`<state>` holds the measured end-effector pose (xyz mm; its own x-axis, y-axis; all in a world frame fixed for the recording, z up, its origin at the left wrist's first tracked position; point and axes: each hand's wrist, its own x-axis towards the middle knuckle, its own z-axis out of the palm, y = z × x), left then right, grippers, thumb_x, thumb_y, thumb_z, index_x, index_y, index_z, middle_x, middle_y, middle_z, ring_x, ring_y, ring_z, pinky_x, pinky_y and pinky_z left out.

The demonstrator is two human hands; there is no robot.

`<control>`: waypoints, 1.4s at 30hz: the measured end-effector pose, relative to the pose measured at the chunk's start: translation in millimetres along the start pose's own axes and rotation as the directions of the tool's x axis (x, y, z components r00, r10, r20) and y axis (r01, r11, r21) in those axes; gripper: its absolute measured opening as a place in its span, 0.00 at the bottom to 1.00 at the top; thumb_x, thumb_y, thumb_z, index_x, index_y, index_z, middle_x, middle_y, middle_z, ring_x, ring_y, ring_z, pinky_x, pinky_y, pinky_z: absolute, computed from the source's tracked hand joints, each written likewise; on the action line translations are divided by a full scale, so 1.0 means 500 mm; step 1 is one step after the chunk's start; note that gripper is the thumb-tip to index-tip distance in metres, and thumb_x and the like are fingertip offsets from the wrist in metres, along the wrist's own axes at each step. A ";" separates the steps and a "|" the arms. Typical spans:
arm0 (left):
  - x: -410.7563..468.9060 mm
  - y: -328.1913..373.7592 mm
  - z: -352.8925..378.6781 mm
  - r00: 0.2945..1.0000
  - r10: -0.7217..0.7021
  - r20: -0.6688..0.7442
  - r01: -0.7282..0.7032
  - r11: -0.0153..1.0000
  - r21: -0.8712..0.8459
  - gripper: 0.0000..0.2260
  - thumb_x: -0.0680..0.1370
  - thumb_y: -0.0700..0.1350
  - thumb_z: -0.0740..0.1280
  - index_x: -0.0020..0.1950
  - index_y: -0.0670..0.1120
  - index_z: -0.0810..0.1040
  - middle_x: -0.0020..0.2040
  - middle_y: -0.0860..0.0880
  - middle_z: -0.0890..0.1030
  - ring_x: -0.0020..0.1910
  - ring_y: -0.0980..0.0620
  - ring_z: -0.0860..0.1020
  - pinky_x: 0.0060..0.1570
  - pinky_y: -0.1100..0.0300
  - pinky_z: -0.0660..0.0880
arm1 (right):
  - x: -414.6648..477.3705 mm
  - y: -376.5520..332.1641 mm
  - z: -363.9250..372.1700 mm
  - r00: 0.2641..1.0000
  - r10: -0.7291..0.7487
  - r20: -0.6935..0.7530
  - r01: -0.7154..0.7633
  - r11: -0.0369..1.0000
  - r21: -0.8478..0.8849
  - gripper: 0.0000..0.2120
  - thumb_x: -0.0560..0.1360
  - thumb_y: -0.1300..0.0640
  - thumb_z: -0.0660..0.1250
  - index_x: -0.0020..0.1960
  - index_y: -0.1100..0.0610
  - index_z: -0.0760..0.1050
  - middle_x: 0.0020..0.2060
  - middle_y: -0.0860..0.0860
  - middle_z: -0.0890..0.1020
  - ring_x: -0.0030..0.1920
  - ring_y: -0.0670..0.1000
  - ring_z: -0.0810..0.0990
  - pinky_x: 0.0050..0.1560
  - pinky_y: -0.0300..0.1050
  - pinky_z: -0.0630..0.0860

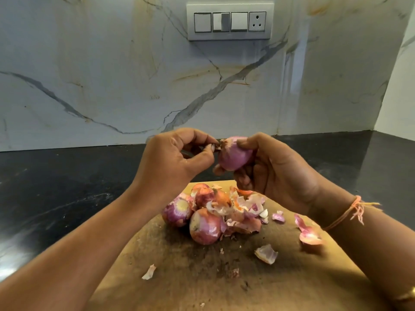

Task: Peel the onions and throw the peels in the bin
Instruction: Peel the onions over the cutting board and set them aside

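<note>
Onion [233, 153]: raised over the board [202, 277], gripped in the right hand [274, 173].
Left hand [177, 158]: pinching dry skin [218, 146] at its tip.
Below: other onions [204, 226], loose peels [266, 253].
Risk: skin tearing short; flakes drifting onto the desk [67, 176].

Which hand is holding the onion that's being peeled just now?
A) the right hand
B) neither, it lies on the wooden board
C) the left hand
A: the right hand cups the onion in the air above the board, while the left hand pinches the skin at its tip.
</note>
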<state>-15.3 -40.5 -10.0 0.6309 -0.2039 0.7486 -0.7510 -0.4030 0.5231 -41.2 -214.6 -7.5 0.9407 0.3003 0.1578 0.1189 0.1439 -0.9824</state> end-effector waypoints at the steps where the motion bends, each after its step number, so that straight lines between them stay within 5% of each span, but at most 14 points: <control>1: -0.001 0.001 0.002 1.000 0.004 0.015 -0.004 1.000 -0.004 0.08 0.72 0.44 0.70 0.40 0.58 0.78 0.34 0.59 0.81 0.34 0.65 0.77 0.34 0.75 0.70 | 0.000 0.002 -0.002 1.000 0.027 -0.009 -0.027 0.999 -0.026 0.18 0.75 0.51 0.60 0.57 0.62 0.73 0.38 0.58 0.82 0.29 0.47 0.69 0.32 0.38 0.69; 4: -0.005 0.002 0.007 0.999 0.015 0.032 -0.015 1.000 -0.013 0.06 0.71 0.47 0.67 0.41 0.59 0.78 0.37 0.59 0.82 0.35 0.64 0.78 0.35 0.75 0.71 | 0.002 0.005 -0.005 0.997 0.075 -0.013 -0.075 0.996 -0.044 0.18 0.78 0.49 0.52 0.53 0.61 0.73 0.34 0.56 0.79 0.29 0.47 0.67 0.34 0.41 0.64; 10: -0.010 0.005 0.011 0.998 0.043 0.037 -0.044 0.999 0.013 0.11 0.74 0.39 0.70 0.41 0.56 0.79 0.37 0.60 0.81 0.36 0.65 0.78 0.35 0.75 0.72 | 0.005 0.007 -0.004 0.995 0.096 0.040 -0.099 0.993 0.068 0.19 0.76 0.50 0.50 0.46 0.63 0.74 0.31 0.57 0.75 0.27 0.48 0.65 0.32 0.42 0.61; 15: -0.001 -0.014 -0.003 0.999 -0.022 -0.030 0.024 0.999 0.043 0.08 0.75 0.42 0.68 0.43 0.56 0.78 0.40 0.59 0.81 0.39 0.64 0.79 0.38 0.73 0.75 | 0.004 0.005 -0.014 0.994 0.093 0.064 -0.099 0.991 0.087 0.24 0.75 0.50 0.49 0.45 0.65 0.77 0.29 0.56 0.74 0.26 0.48 0.64 0.29 0.40 0.61; 20: -0.005 -0.006 0.001 0.998 -0.058 0.023 0.059 0.998 -0.033 0.02 0.74 0.48 0.69 0.41 0.55 0.79 0.36 0.57 0.81 0.38 0.60 0.80 0.36 0.67 0.78 | 0.007 0.007 -0.014 0.995 0.098 0.035 -0.100 0.993 0.062 0.22 0.75 0.50 0.50 0.51 0.65 0.76 0.31 0.56 0.75 0.28 0.47 0.66 0.32 0.40 0.62; 24: -0.015 0.020 0.012 0.991 -0.085 0.103 0.098 0.987 -0.129 0.09 0.71 0.56 0.73 0.42 0.52 0.79 0.34 0.60 0.81 0.34 0.61 0.79 0.33 0.66 0.78 | 0.007 0.011 -0.009 0.997 0.075 0.004 -0.075 0.996 0.057 0.17 0.77 0.52 0.52 0.54 0.61 0.73 0.33 0.56 0.77 0.30 0.48 0.68 0.35 0.40 0.66; 30: -0.013 0.005 0.023 0.965 -0.247 0.086 0.260 0.947 -0.190 0.02 0.73 0.44 0.71 0.41 0.50 0.79 0.35 0.55 0.82 0.35 0.59 0.80 0.34 0.65 0.78 | 0.012 0.026 -0.001 0.999 0.016 -0.044 -0.018 0.999 -0.037 0.16 0.74 0.52 0.59 0.59 0.58 0.73 0.41 0.57 0.78 0.34 0.48 0.71 0.40 0.43 0.69; 34: -0.015 0.012 0.020 0.990 -0.140 0.023 0.140 0.990 -0.006 0.03 0.71 0.44 0.70 0.38 0.51 0.78 0.32 0.54 0.81 0.30 0.59 0.78 0.32 0.66 0.76 | 0.013 0.026 0.000 0.999 0.015 -0.039 -0.017 0.998 -0.061 0.20 0.69 0.49 0.59 0.57 0.59 0.74 0.40 0.57 0.79 0.35 0.49 0.70 0.38 0.43 0.68; 38: -0.015 0.013 0.018 0.999 -0.047 -0.008 0.048 0.995 0.086 0.07 0.72 0.42 0.70 0.38 0.52 0.76 0.33 0.54 0.81 0.33 0.56 0.79 0.34 0.62 0.78 | 0.005 0.013 -0.004 0.999 0.024 0.026 -0.024 1.000 -0.007 0.15 0.75 0.53 0.53 0.50 0.61 0.73 0.32 0.56 0.75 0.30 0.48 0.67 0.34 0.42 0.64; 42: -0.011 0.008 0.010 0.999 -0.026 -0.039 0.031 0.993 0.112 0.08 0.73 0.42 0.71 0.39 0.54 0.75 0.35 0.56 0.81 0.35 0.59 0.80 0.34 0.68 0.77 | 0.004 0.010 -0.011 0.994 0.041 0.105 -0.049 0.996 0.079 0.23 0.66 0.48 0.55 0.51 0.64 0.71 0.29 0.56 0.72 0.27 0.48 0.64 0.30 0.42 0.60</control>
<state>-20.7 -45.2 -14.1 0.6423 -0.1579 0.7500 -0.7047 -0.5066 0.4968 -37.0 -218.4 -12.4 0.9062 0.4034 0.1270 0.0466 0.2032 -0.9780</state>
